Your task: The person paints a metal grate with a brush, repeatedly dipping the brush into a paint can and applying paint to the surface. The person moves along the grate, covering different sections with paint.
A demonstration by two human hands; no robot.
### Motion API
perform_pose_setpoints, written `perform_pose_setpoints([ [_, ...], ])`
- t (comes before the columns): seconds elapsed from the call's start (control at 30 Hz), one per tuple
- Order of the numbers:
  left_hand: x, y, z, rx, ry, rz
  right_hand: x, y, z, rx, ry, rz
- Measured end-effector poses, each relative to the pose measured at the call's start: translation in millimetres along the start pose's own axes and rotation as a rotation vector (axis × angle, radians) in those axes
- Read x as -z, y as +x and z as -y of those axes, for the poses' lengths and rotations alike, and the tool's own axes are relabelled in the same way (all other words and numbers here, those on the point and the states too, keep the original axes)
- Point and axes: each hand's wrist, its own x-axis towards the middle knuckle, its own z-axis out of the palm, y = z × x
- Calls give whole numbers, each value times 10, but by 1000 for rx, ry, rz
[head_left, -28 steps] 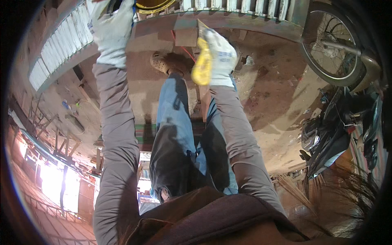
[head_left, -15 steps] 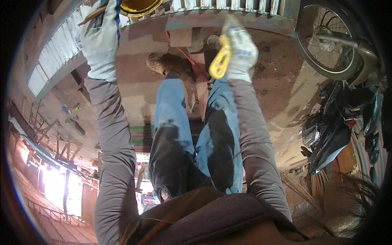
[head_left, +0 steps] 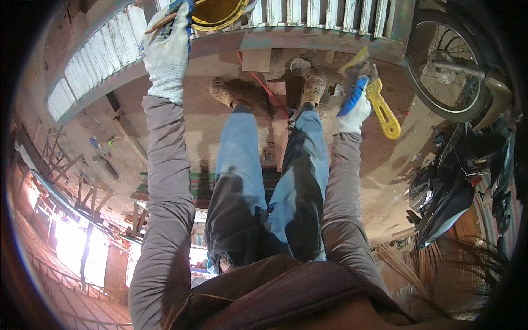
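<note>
two gloved hands, both grasping. left hand (head_left: 168,60) has its fingers closed around a thin brown strip (head_left: 160,23), lying at a slant across the fingers; can't tell what the strip is. right hand (head_left: 355,113), palm side partly showing blue, is curled around a yellow-handled tool (head_left: 389,124), held in mid-air; handle end sticks out to the right of the hand, head points up and left past the fingers. head is blurred, so brush or scraper can't be told.

for good handling, i'd say: firm grip near the neck, wrist loose, head clear of the legs, left hand steady beside the container.

just right of the left hand: yellow-rimmed container (head_left: 223,26), cut by the top edge; contact with the glove unclear. beyond both hands, white slats (head_left: 316,14) on a curved grey frame (head_left: 308,38). between the hands, lower: brown clogs (head_left: 223,92), red cord (head_left: 263,83). right of the right hand, well apart: spoked wheel (head_left: 438,69).

brands, labels, writing: none legible.
</note>
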Motion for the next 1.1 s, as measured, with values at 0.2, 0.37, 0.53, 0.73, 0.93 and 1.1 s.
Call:
perform_pose_setpoints([
  [0.2, -24, 73, 2, 56, 63, 7, -52, 442, -139, 901, -188, -408],
  [0.37, -35, 64, -10, -10, 52, -12, 44, 388, -245, 325, 401, -209],
  [0.53, 83, 64, 35, 109, 26, -6, 311, 69, -49, -54, 621, 121],
  [0.73, 61, 68, -115, 84, -45, 11, 570, 280, -185, -100, 1138, 499],
  [0.93, 132, 82, -181, 52, 111, 65, 583, 268, -154, 201, 1084, 496],
  [1.1, 18, 47, -86, -115, 86, 113, 455, -25, 3, 416, 771, 420],
])
